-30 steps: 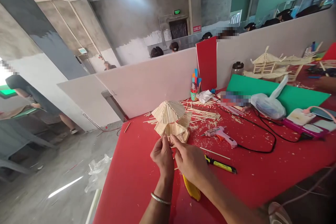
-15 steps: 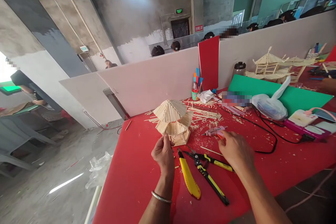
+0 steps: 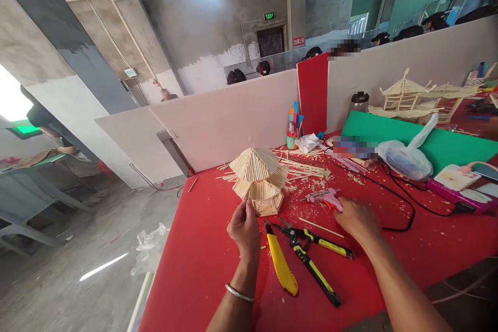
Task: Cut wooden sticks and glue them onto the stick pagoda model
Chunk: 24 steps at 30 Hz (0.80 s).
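A small pavilion model (image 3: 260,179) built of thin wooden sticks stands on the red table (image 3: 202,264). My left hand (image 3: 244,226) is closed just in front of the model's base, its fingers pinched on a thin stick. My right hand (image 3: 356,218) rests on the handle of the pink and white glue gun (image 3: 324,197), fingers curled over it. Between my hands lie a yellow utility knife (image 3: 280,264) and yellow-handled pliers (image 3: 311,251).
Loose sticks and wood chips litter the table behind the model. A black cord (image 3: 392,197), a plastic bag (image 3: 406,158), a green sheet (image 3: 447,145), a pen cup (image 3: 291,132) and a second stick model (image 3: 408,96) lie to the right. White partitions (image 3: 229,119) wall the far edge. People sit beyond.
My right hand left the model's base, swung right across the table and came down on the glue gun. This uncovered the knife and pliers. My left hand stayed at the model.
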Each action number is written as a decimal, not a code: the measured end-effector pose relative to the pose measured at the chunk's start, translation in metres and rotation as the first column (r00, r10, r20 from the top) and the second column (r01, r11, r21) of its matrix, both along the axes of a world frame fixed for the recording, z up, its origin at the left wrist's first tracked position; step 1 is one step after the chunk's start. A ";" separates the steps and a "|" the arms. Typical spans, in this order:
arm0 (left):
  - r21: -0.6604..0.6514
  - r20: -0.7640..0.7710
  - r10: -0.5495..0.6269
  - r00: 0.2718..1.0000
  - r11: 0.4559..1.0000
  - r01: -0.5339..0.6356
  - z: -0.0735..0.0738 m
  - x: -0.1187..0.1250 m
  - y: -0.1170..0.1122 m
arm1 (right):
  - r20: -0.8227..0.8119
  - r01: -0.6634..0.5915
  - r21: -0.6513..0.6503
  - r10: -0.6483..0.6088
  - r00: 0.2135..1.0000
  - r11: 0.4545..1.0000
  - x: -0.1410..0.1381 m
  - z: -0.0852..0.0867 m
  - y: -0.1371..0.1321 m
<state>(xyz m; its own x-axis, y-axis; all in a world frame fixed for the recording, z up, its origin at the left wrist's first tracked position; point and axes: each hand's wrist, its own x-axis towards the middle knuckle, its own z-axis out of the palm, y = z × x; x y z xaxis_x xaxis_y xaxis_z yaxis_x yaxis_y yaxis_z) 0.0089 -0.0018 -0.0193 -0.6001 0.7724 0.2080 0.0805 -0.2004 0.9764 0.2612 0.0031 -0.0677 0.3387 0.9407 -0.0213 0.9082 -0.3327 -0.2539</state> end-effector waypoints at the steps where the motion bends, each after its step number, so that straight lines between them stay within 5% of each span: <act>1: 0.004 -0.004 0.004 1.000 1.000 -0.004 0.000 0.000 0.000 | -0.025 -0.005 -0.001 0.005 1.000 1.000 0.001 -0.001 0.001; 10: 0.054 0.004 -0.004 1.000 0.999 0.004 -0.004 -0.001 0.002 | -0.416 -0.008 0.158 0.074 0.906 0.987 0.000 0.009 -0.015; 13: 0.067 -0.003 0.013 1.000 0.998 -0.013 -0.003 -0.001 0.001 | -0.800 0.023 0.266 0.208 0.563 0.964 -0.011 0.031 -0.030; 17: 0.059 -0.026 0.038 0.999 0.998 -0.037 -0.003 -0.002 -0.001 | -0.862 -0.136 0.397 0.419 0.284 0.908 -0.028 0.066 -0.048; 20: 0.055 -0.028 0.035 0.999 0.998 -0.034 -0.004 -0.004 -0.001 | -0.800 -0.161 0.470 0.496 0.337 0.868 -0.046 0.087 -0.053; 24: 0.057 -0.034 0.039 0.999 0.998 -0.037 -0.007 -0.006 0.001 | -0.484 -0.096 0.565 0.424 0.765 0.819 -0.075 0.091 -0.042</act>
<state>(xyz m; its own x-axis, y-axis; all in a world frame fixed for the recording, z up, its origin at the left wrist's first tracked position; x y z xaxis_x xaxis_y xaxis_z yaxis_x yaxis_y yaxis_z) 0.0027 -0.0011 -0.0261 -0.6202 0.7359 0.2718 0.1227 -0.2512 0.9601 0.1859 -0.0391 0.0228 0.1549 0.9225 0.3536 0.5656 0.2107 -0.7973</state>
